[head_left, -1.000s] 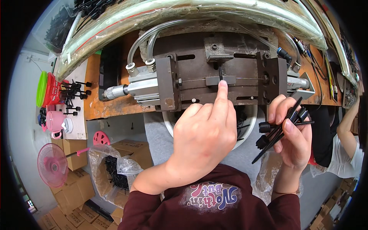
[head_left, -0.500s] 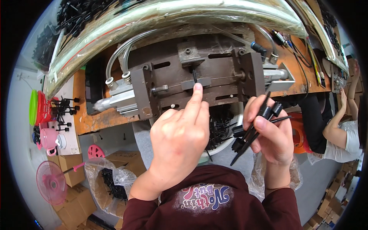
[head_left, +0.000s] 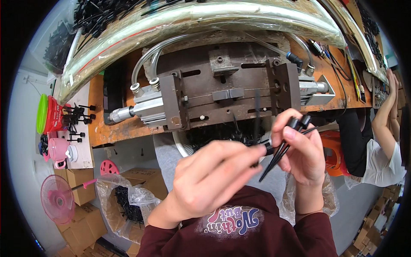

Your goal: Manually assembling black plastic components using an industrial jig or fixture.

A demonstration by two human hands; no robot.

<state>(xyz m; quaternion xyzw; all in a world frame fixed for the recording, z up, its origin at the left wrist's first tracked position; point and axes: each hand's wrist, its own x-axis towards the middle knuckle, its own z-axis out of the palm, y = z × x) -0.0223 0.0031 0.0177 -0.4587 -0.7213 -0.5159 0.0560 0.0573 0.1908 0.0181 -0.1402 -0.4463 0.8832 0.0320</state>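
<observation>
Front of maroon shirt: large lettering in blue, purple and pink with white outline, it stands upside down in this view | cardboard box at lower left: dark printed marks, too small for reading | red container at left: pale marks, also not legible

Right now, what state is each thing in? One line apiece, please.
Left hand: motion-blurred, beside the right; grip unclear.
Right hand: closed around black sticks.
Grey block: untouched by either hand.
White basket: partly hidden, black pieces inside.
Plastic bag: open, black pieces inside.
Clear hoses: plugged into fittings.
Pink fan: upright; spinning unclear.
</observation>
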